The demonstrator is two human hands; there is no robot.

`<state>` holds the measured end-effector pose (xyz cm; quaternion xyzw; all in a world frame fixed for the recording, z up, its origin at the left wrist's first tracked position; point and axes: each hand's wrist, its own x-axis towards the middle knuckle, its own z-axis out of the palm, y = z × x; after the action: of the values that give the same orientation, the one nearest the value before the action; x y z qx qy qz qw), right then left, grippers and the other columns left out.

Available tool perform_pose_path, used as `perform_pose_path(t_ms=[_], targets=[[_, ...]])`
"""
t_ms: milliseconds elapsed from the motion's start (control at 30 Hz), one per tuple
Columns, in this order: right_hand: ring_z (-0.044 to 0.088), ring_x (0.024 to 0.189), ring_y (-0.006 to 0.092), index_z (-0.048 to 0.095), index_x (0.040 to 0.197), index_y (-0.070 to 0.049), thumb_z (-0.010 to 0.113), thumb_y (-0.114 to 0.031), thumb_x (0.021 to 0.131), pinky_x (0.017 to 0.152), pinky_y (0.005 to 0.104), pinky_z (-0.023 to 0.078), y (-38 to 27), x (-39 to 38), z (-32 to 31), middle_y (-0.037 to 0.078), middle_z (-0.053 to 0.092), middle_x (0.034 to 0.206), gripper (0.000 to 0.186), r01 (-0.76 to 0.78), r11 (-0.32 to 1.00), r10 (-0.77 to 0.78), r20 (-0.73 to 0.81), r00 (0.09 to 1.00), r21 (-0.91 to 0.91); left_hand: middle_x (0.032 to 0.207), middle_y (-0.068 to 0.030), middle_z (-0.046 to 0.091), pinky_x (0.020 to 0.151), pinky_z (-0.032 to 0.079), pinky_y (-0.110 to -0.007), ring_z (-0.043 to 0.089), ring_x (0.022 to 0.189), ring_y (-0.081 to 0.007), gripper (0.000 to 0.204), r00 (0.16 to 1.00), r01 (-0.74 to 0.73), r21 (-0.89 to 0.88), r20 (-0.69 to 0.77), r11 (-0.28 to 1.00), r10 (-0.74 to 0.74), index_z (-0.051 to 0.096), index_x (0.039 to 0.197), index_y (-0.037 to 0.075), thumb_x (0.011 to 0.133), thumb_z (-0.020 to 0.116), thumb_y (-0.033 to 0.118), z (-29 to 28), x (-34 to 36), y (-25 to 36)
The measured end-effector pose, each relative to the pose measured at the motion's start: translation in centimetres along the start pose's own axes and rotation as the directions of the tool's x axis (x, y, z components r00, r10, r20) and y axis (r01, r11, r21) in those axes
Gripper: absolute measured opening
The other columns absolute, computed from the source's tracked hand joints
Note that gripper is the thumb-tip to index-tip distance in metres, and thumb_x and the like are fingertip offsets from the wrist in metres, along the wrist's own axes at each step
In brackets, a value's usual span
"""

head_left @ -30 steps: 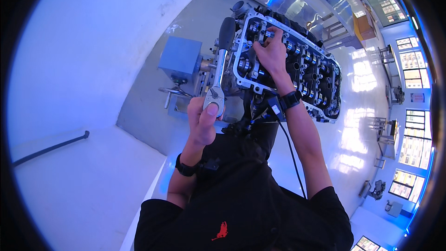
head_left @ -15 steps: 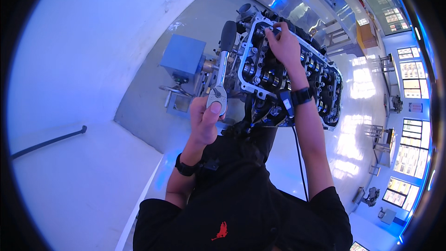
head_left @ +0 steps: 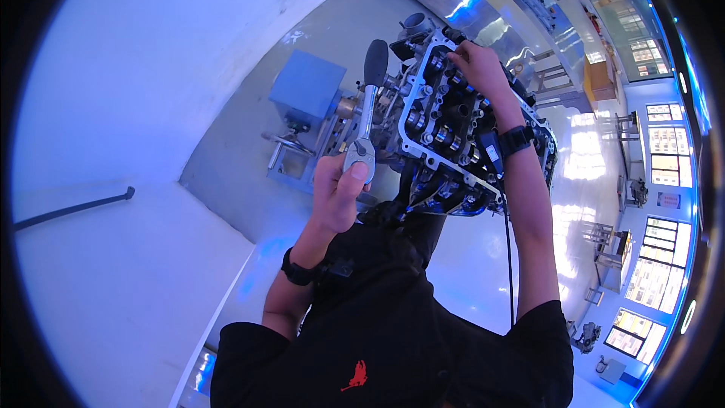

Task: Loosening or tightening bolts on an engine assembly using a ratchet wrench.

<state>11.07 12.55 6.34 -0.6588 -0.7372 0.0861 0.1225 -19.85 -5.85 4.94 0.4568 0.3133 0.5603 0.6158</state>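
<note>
Engine cylinder head [head_left: 461,124]: ahead of the person and right of centre, uncovered, its pale rim and inner parts exposed; what carries it is mostly hidden.
Camshaft lobes [head_left: 447,137]: bright metal in dark recesses, seated along the near side of the head.
Left hand [head_left: 337,193]: clamped on the ratchet wrench [head_left: 368,115], thumb pressed over its round end, dark grip pointing away from the person; any socket beneath is hidden.
Right hand [head_left: 483,68]: reaching over the head's far left corner, fingers bent downward; whether the fingertips are apart, together or pinching a small part, I cannot tell.
Cable [head_left: 508,257]: black, hanging from the right wrist's device [head_left: 491,153] beside the engine.
Blue-grey box [head_left: 306,85]: left of the engine, apart from both hands.
Step in hand: seemingly handwork among the camshaft fittings, with the wrench held off the fasteners.
Next move: would likely call for a sure fingertip grip at that corner, the cable kept clear, and the wrench turned about before use.
</note>
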Motion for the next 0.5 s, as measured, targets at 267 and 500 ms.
perform_pose_path(t_ms=[267, 500], targets=[[0.064, 0.084, 0.0338, 0.064, 0.094, -0.002, 0.065, -0.019, 0.085, 0.074, 0.0414, 0.05, -0.2, 0.4, -1.5, 0.016, 0.066, 0.091, 0.019, 0.321, 0.946, -0.316, 0.099, 0.943, -0.035, 0.057, 0.0009, 0.045, 0.048, 0.022, -0.026, 0.036, 0.051, -0.0063, 0.052, 1.0, 0.009, 0.083, 0.006, 0.996, -0.009, 0.05, 0.063, 0.004, 0.089, 0.048, 0.049, 0.5, 0.2, 0.6], [0.066, 0.085, 0.033, 0.064, 0.104, -0.006, 0.067, -0.03, 0.083, 0.075, 0.0421, 0.051, -1.0, 0.5, -0.9, 0.016, 0.068, 0.09, 0.032, -0.009, 0.997, 0.023, 0.179, 0.983, -0.078, 0.057, 0.0011, 0.046, 0.048, 0.023, -0.026, 0.037, 0.051, -0.0066, 0.052, 0.999, 0.033, 0.059, 0.007, 0.998, -0.034, 0.05, 0.063, 0.004, 0.089, 0.049, 0.049, 0.7, 0.2, 0.6]])
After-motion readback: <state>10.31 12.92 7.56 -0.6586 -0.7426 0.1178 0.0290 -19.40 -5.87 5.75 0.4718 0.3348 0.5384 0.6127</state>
